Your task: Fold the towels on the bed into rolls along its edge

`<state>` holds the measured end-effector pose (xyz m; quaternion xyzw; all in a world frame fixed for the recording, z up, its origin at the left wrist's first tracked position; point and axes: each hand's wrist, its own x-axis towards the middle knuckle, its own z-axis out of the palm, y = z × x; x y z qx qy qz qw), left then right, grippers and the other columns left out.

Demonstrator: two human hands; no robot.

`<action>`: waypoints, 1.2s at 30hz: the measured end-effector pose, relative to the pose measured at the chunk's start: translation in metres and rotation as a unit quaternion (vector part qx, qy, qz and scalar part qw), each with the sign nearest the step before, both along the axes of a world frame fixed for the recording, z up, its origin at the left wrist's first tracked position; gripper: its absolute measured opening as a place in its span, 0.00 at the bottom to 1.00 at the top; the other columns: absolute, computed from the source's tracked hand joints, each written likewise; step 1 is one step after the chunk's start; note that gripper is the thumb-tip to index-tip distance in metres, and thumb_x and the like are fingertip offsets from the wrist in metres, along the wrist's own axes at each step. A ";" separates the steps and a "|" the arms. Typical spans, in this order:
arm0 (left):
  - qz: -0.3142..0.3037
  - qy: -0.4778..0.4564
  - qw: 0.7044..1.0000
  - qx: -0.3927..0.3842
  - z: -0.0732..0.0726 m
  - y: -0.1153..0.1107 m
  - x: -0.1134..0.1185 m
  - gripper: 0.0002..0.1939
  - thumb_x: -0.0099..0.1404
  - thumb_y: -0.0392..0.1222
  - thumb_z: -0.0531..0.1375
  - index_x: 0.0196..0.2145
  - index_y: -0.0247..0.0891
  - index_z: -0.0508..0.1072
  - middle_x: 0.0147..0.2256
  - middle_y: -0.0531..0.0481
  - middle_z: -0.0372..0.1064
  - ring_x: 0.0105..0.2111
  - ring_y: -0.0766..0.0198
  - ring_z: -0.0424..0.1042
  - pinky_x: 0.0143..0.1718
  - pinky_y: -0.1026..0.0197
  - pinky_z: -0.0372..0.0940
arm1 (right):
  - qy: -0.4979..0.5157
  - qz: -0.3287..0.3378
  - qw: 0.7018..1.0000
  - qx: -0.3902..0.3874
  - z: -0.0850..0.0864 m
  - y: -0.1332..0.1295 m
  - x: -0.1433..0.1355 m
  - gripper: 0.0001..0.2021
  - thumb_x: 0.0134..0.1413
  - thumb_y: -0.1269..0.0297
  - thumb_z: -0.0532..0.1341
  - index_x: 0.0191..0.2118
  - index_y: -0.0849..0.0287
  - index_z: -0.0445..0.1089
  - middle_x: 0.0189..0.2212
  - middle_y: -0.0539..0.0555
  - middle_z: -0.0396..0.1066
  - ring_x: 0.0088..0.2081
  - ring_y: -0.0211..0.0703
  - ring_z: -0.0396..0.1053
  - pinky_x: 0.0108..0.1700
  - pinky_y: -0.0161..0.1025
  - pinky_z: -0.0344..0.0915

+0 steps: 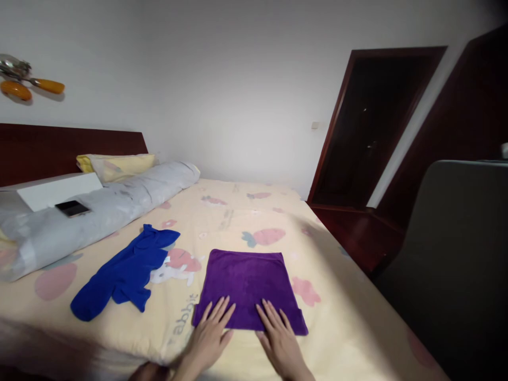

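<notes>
Hands lie flat and open on the near edge of the purple towel (249,288), the left hand (209,338) at its near-left corner and the right hand (279,338) near its middle, fingers spread wide and holding nothing. Towel rests squared on the bedspread (349,317), with a crumpled blue cloth (125,272) apart to its left and a phone (72,208) on the grey bolster (119,201). Smoothing likely goes best with even palm pressure stroked outward, keeping edges aligned.

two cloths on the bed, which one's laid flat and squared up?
The purple cloth, under both hands' fingers at its near edge. It lies flat as a neat rectangle; the blue cloth to its left is crumpled and untouched.
</notes>
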<state>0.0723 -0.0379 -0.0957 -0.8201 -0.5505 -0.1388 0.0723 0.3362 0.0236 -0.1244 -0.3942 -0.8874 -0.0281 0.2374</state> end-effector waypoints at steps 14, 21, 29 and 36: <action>0.007 0.067 0.993 0.097 0.005 -0.017 -0.088 0.25 0.69 0.37 0.53 0.63 0.49 0.62 0.65 0.46 0.56 0.64 0.57 0.56 0.61 0.49 0.54 | -0.037 0.011 0.997 0.073 0.002 0.024 0.107 0.25 0.63 0.66 0.52 0.65 0.56 0.59 0.61 0.60 0.63 0.60 0.46 0.64 0.56 0.45 0.63; -0.029 0.026 0.992 0.123 0.004 -0.008 -0.090 0.29 0.60 0.24 0.50 0.55 0.42 0.72 0.51 0.47 0.74 0.52 0.61 0.72 0.53 0.56 0.64 | -0.017 0.013 0.989 0.149 0.020 0.027 0.090 0.17 0.57 0.68 0.57 0.51 0.62 0.71 0.51 0.62 0.73 0.51 0.50 0.72 0.48 0.45 0.63; -0.056 -0.097 0.982 0.153 0.038 -0.021 -0.085 0.21 0.56 0.24 0.50 0.38 0.39 0.76 0.37 0.49 0.77 0.39 0.62 0.75 0.45 0.58 0.67 | 0.052 0.023 0.993 -0.104 0.050 0.014 0.101 0.17 0.54 0.72 0.52 0.45 0.56 0.74 0.39 0.56 0.76 0.39 0.47 0.72 0.44 0.44 0.65; 0.081 -0.326 0.942 -0.004 0.023 -0.014 -0.080 0.15 0.54 0.33 0.51 0.35 0.39 0.76 0.32 0.50 0.75 0.33 0.62 0.74 0.36 0.62 0.70 | 0.235 -0.008 0.932 -0.274 0.071 0.007 0.093 0.13 0.58 0.57 0.51 0.35 0.58 0.69 0.31 0.54 0.73 0.34 0.46 0.70 0.38 0.40 0.65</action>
